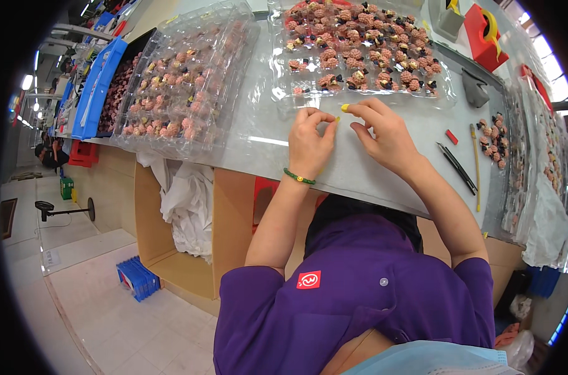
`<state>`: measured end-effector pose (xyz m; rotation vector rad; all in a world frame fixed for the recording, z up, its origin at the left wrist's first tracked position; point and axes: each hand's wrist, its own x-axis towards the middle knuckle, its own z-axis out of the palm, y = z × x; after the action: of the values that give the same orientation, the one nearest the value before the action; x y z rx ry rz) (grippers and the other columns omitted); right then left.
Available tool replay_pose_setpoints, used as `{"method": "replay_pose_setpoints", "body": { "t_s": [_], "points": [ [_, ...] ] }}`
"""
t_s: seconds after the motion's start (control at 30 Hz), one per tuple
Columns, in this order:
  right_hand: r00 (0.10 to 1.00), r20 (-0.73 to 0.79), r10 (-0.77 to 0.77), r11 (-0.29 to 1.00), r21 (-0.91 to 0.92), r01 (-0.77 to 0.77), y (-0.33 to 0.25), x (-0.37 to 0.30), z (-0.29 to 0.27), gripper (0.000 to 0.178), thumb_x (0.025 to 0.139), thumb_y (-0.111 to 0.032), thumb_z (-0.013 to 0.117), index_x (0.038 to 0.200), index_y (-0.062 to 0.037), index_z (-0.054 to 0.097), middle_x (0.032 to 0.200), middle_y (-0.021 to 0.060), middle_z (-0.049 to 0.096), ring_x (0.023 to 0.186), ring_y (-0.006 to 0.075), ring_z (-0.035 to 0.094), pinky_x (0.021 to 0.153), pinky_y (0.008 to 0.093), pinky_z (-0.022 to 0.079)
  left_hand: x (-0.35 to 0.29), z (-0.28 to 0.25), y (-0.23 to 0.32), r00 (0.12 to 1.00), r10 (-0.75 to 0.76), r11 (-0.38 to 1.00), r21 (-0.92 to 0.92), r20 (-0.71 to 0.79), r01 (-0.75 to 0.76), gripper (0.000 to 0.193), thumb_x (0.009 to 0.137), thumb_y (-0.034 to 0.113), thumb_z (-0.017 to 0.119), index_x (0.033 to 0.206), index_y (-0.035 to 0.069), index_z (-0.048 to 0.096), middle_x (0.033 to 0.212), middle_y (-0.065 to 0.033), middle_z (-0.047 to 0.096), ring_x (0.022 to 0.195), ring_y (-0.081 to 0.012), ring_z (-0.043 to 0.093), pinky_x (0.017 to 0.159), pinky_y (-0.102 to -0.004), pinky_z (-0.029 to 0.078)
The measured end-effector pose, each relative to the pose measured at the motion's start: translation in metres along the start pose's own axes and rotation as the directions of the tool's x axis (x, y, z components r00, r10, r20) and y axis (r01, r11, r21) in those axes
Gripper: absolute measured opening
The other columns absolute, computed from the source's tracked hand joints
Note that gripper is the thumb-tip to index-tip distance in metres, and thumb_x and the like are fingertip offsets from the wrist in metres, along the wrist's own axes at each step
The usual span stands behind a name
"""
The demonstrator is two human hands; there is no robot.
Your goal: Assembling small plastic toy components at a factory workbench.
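Over the grey table, my left hand point(310, 142) has thumb and index finger pinched together. A small yellow bit shows at their tips; what they hold, if anything, is too small to make out. Close beside it on the right, my right hand point(384, 134) has its thumb and index finger apart. Something yellow point(344, 108) covers or sits on that index fingertip. Just beyond both hands lies a clear plastic tray point(288, 81) with rows of small pink, knobbly pieces bearing dark and pale yellow parts.
Stacked clear trays point(231, 94) of similar pieces stand at the left, beside a blue bin point(99, 87). On the right lie dark tweezers point(457, 167), a thin yellow stick point(476, 169) and loose pink pieces point(493, 139). A red tape dispenser point(484, 40) stands behind; a cardboard box point(231, 231) sits below.
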<state>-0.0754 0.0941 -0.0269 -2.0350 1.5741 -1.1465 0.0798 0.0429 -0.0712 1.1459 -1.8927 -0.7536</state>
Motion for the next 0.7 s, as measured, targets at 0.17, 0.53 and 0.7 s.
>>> {"method": "replay_pose_setpoints", "body": {
  "t_s": [0.17,0.53,0.7],
  "points": [
    [0.988,0.021,-0.153,0.986,-0.070,0.154,0.003,0.014,0.012,0.036,0.070,0.008,0.055,0.104,-0.0041,0.055,0.096,0.0107,0.054,0.083,0.0268,0.056,0.067,0.0334,0.047,-0.001,-0.004,0.005,0.998,-0.052,0.995,-0.088,0.042,0.055,0.007,0.071,0.007,0.062,0.077,0.003,0.061,0.075,-0.0072,0.057,0.056,-0.0204,0.052,0.052,-0.0302,0.042],
    [0.974,0.118,-0.195,0.978,-0.051,0.202,0.009,0.023,0.024,0.041,0.069,0.009,0.052,0.108,-0.0041,0.052,0.102,0.0132,0.050,0.087,0.0303,0.054,0.072,0.0363,0.046,-0.001,-0.004,0.007,0.995,-0.092,0.991,-0.095,0.041,0.095,0.008,0.072,0.008,0.062,0.078,0.002,0.061,0.070,-0.0080,0.058,0.053,-0.0207,0.053,0.051,-0.0313,0.042],
    [0.960,0.179,-0.216,0.966,-0.101,0.237,0.005,0.024,0.019,0.041,0.069,0.006,0.052,0.109,-0.0048,0.051,0.102,0.0127,0.050,0.088,0.0307,0.053,0.074,0.0369,0.044,-0.001,-0.002,-0.003,0.997,0.055,0.987,-0.152,0.061,-0.045,0.010,0.077,0.009,0.058,0.080,0.000,0.061,0.073,-0.0084,0.058,0.054,-0.0217,0.054,0.051,-0.0314,0.043]
  ]
}}
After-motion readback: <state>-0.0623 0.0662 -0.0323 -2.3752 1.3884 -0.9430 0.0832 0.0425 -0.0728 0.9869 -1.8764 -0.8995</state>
